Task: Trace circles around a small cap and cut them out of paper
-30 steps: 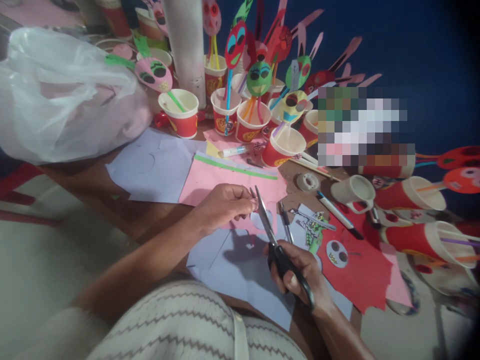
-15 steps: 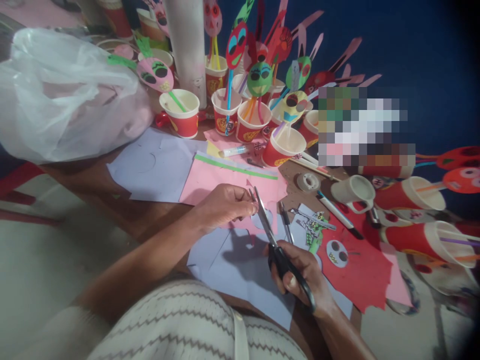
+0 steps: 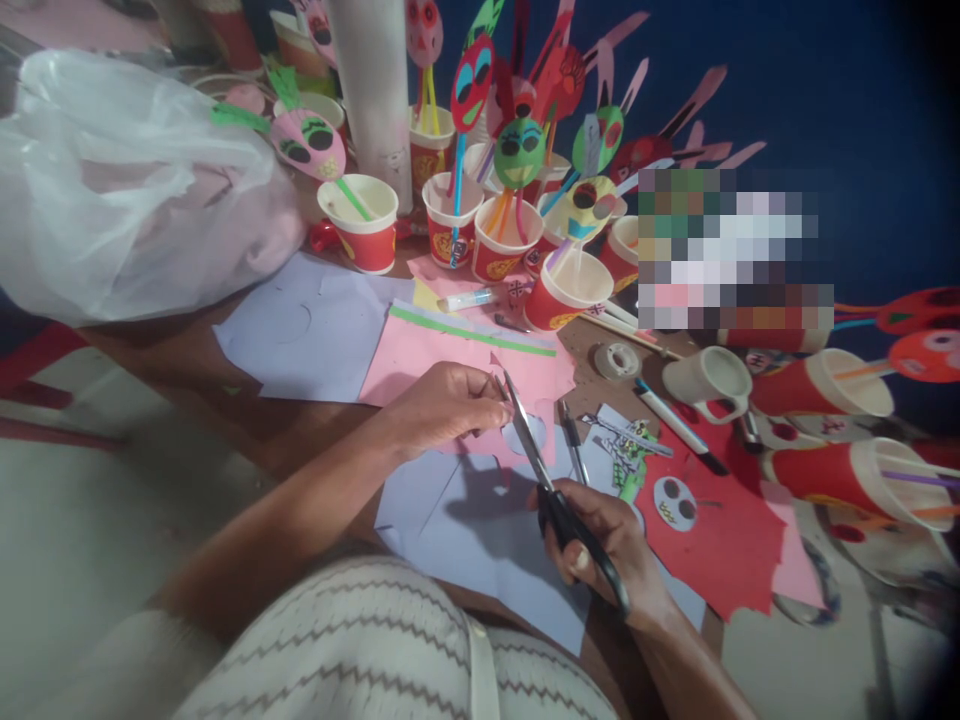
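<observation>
My right hand (image 3: 606, 535) is wrapped round the black handles of the scissors (image 3: 536, 450). Their blades point up and to the left, slightly parted at the tips. Right by those tips, my left hand (image 3: 454, 408) is closed in a pinch; whatever lies between thumb and fingers is too small to make out. Below both hands lies a lilac sheet (image 3: 487, 560). Pink paper (image 3: 427, 362) with a green strip is spread just beyond the left hand. A pale round paper piece (image 3: 523, 436) shows behind the blades.
Red-and-white paper cups (image 3: 367, 240) with paper faces on straws stand along the back. A white plastic bag (image 3: 142, 190) sits at the left. To the right are a white mug (image 3: 709, 382), clear tape (image 3: 617, 360), a marker (image 3: 679, 425) and red paper (image 3: 720, 540) bearing a small face.
</observation>
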### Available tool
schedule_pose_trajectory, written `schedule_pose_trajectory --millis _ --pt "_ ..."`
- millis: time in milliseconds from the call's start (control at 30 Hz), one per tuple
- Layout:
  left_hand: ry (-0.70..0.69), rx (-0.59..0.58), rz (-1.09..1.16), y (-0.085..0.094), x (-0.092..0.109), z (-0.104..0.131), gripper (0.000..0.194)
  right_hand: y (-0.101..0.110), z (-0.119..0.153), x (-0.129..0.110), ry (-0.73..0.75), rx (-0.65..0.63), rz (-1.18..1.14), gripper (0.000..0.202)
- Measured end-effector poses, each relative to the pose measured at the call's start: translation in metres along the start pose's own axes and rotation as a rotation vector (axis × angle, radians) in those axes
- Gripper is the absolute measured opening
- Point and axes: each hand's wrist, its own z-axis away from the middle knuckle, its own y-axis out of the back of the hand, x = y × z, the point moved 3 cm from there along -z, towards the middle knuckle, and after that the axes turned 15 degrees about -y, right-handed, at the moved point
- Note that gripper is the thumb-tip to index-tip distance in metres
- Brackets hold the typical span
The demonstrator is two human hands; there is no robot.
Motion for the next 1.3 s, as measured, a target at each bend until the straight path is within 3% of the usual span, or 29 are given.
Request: schedule_pose_trajectory --millis 333,833,1300 --pt "-0.029 -0.003 0.062 -0.0032 -0.0049 -0.0002 0.016 0.0011 -0.0001 -0.0017 0.01 0.081 0.001 0.048" --pt "-0.033 0.041 0.035 -0.0049 -0.0016 -0.0003 0.012 -0.0011 0.0005 -0.0041 -0.001 -0.009 0.016 0.052" --pt "0.017 0.058 0.009 -0.0061 -0.0055 0.0016 0.014 -0.0016 -0.0006 -0.0041 -0.007 0.02 0.069 0.052"
